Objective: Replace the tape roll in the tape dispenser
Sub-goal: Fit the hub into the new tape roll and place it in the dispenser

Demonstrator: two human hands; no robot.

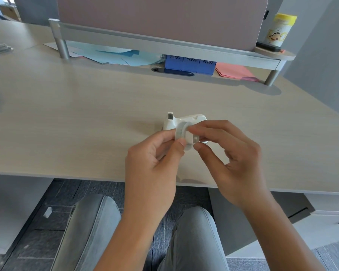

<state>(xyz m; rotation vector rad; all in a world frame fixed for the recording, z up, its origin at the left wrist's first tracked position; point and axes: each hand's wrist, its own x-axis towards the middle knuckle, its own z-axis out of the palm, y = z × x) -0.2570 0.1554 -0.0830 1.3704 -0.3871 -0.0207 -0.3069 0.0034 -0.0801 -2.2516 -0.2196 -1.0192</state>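
We hold a white tape roll (181, 133) between both hands, just in front of the white tape dispenser (184, 120) standing on the pale desk (86, 114). Our left hand (155, 155) pinches the roll's near edge with thumb and forefinger, while our right hand (229, 153) closes its fingertips (199, 146) on a white piece (191, 138) at the roll's side.

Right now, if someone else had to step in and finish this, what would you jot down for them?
Left hand: pinching the tape roll by its rim, above the desk's front part.
Right hand: fingertips on the white piece at the roll's centre.
Tape dispenser: on the desk just behind the hands, no roll in it.
Done: roll is out and in hand.
Left: whether this roll is the old or new one cannot be told; seat a roll in the dispenser.
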